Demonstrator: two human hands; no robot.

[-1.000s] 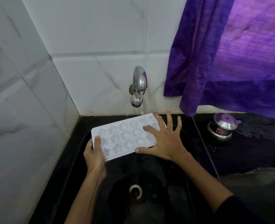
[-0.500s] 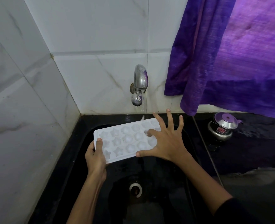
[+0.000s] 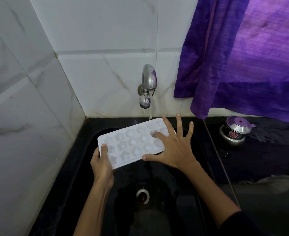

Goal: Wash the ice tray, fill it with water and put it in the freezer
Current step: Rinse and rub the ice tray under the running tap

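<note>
Both hands were on the ice tray [image 3: 133, 143] — the left hand [image 3: 101, 163] gripped its near-left corner, thumb curled over the rim, while the right hand [image 3: 173, 147] lay spread across the far-right cells with straight fingers, the index rubbing inside one mould. Held over the black sink [image 3: 82, 167], the tray sat with its far edge just under the tap [image 3: 148, 86], whose stream [image 3: 150, 113] was landing there.

Compared with a second earlier, the tray had drifted slightly right and lower, and the right hand had slid toward the far end — scrubbing, I judged, was mid-way; filling and freezing remained undone.
</note>
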